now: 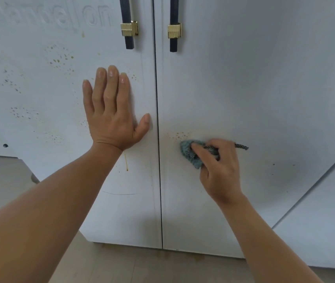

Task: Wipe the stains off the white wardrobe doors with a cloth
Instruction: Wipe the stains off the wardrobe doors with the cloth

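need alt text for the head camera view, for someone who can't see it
A person's right hand presses a bunched blue-grey cloth against the right wardrobe door, just below a patch of brownish specks. The left hand lies flat on the left door, which carries many more stains. Dark handles with gold bands hang above.

Two doors meet at the seam, left door (64,111) and right door (264,88), with two handles, left handle (127,21) and right handle (174,23), two gold clasps (129,29), one brown drip (125,162), two hands, left hand (111,111) and right hand (219,166), and one cloth (187,149).
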Action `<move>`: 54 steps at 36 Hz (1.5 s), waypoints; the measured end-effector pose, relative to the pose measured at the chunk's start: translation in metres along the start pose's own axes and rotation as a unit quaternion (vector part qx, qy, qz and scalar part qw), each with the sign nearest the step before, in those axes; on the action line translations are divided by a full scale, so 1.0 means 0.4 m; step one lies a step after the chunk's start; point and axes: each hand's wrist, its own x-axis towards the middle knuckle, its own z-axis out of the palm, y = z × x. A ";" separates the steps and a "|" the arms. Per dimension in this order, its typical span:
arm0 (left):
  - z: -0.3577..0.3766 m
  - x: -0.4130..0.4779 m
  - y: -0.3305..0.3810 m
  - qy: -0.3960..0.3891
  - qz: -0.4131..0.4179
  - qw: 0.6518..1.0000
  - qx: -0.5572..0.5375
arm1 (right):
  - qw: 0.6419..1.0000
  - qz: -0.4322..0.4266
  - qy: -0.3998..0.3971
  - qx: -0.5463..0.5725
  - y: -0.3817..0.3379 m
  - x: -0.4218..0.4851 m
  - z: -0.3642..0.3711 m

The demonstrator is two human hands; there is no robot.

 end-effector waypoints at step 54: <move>-0.007 0.001 0.007 0.016 -0.021 1.000 0.002 | 0.994 -0.078 0.043 -0.057 -0.081 0.140 0.068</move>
